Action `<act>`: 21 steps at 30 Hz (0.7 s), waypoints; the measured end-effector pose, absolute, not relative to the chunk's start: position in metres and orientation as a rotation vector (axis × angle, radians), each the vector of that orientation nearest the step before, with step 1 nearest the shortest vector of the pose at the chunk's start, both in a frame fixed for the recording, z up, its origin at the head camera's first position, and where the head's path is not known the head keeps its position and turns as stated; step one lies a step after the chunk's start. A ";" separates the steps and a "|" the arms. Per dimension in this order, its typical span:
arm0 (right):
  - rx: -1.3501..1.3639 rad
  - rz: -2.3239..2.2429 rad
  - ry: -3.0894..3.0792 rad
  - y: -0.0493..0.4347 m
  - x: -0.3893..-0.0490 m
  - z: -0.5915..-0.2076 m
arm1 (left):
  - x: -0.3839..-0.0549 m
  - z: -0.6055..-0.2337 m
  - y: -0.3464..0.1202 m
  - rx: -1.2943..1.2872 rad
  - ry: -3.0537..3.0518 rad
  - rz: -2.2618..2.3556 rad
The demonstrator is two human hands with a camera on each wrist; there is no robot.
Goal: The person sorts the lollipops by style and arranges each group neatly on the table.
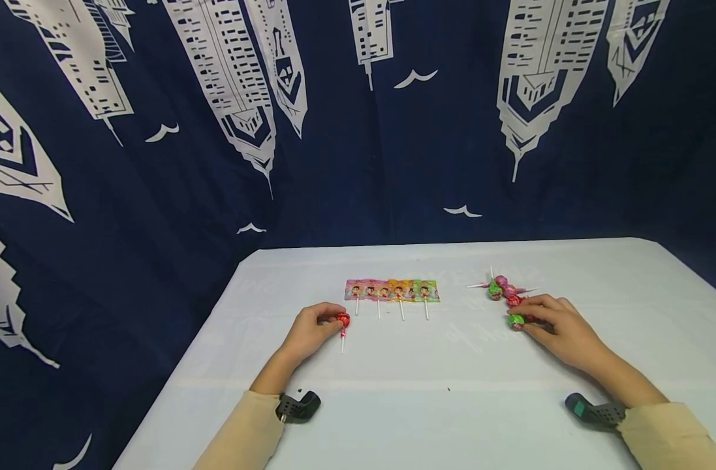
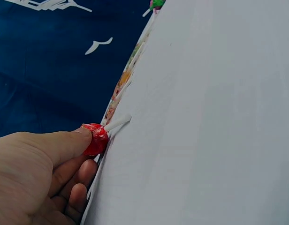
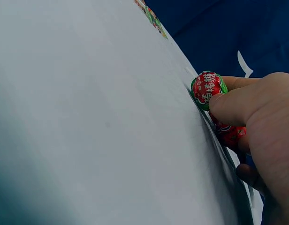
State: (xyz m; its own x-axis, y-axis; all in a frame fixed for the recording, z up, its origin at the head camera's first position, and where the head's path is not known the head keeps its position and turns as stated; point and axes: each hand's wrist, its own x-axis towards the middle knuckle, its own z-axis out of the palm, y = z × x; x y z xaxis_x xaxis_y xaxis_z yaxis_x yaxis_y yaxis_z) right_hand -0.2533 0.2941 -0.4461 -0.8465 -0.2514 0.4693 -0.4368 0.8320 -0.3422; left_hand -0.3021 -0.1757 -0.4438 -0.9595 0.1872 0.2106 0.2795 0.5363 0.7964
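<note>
My left hand (image 1: 312,331) pinches a red-wrapped round lollipop (image 1: 343,319) between thumb and fingers, its white stick pointing toward me. The left wrist view shows the thumb on the red wrapper (image 2: 98,143). On the right, my right hand (image 1: 563,328) pinches a green-and-red lollipop (image 1: 515,322) by its ball; its stick is hidden. Just behind that ball sits a red lollipop (image 1: 513,301), partly covered by the fingers. A small pile beyond holds a green lollipop (image 1: 495,291) and a pinkish-purple one (image 1: 501,281), with sticks pointing several ways.
A row of flat lollipops (image 1: 393,291) in pink, orange and green wrappers lies near the middle back, sticks toward me. All rest on a white table (image 1: 393,405). Behind it hangs a dark blue cloth (image 1: 358,163) with white building prints.
</note>
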 end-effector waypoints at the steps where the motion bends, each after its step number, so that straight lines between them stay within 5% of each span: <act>1: 0.513 0.618 -2.601 0.294 -0.254 -0.446 | -0.302 -0.444 -0.176 -0.396 -2.665 -1.410; 21: 0.500 0.594 -2.597 0.293 -0.254 -0.444 | -0.298 -0.444 -0.175 -0.381 -2.659 -1.371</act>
